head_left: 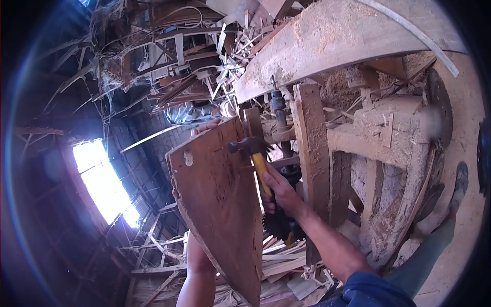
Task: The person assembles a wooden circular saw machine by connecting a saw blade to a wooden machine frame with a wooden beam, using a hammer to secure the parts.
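Note:
My right hand (280,193) is wrapped round the yellow handle of a claw hammer (260,165). The dark hammer head overlaps the right edge of a brown wooden board (215,194) in this view. The board stands tilted, with a small oval hole near its upper left corner and a rough, curved left edge. My left hand (205,127) grips the board from behind, its fingers showing over the top edge; the palm is hidden. Just behind the hammer is an upright wooden post (313,148), with a toothed dark disc (276,224) low beside my right hand.
A sawdust-covered machine frame (386,130) and a long wooden plank (327,46) stand at the right, with a metal shaft (279,105) near the plank. Scrap wood (189,66) is piled at the back. A bright window (102,179) is at the left.

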Demonstrator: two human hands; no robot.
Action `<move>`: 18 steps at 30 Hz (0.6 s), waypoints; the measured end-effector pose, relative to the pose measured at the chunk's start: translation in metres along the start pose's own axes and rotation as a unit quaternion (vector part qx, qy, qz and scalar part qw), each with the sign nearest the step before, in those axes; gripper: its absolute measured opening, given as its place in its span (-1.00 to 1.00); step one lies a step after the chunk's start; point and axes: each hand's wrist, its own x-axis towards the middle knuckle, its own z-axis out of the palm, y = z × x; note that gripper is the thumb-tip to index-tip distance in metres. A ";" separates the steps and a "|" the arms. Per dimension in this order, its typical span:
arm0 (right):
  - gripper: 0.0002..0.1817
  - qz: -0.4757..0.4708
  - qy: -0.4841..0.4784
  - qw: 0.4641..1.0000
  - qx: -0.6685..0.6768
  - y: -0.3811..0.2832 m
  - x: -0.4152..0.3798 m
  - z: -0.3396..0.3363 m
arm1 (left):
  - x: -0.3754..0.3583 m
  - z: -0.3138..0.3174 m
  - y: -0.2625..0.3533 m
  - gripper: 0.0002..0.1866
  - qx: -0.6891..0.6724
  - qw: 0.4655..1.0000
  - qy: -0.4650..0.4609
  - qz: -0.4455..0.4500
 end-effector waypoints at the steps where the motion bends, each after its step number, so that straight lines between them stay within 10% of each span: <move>1: -0.28 -0.034 0.043 0.998 -0.039 -0.006 -0.001 0.001 | 0.001 0.003 0.000 -0.50 -0.004 1.000 -0.009 0.003; 7: -0.25 -0.200 0.183 0.947 -0.173 -0.032 -0.033 0.029 | 0.007 -0.005 0.001 -0.49 0.006 1.000 -0.005 0.003; 11: -0.28 -0.128 0.207 0.950 -0.194 -0.018 -0.022 0.052 | 0.008 -0.013 -0.001 -0.49 0.004 1.000 0.005 0.003; 14: -0.30 -0.353 0.174 0.829 -0.398 0.037 0.020 0.010 | 0.007 -0.016 0.000 -0.51 0.035 0.999 0.005 0.011; 16: -0.30 -0.115 0.158 0.968 -0.156 0.004 -0.019 0.043 | 0.002 0.004 0.005 -0.57 0.039 0.999 0.035 0.012; 18: -0.30 -0.127 0.205 0.964 -0.114 -0.013 -0.037 0.045 | 0.006 -0.007 0.000 -0.57 0.026 0.999 0.035 0.000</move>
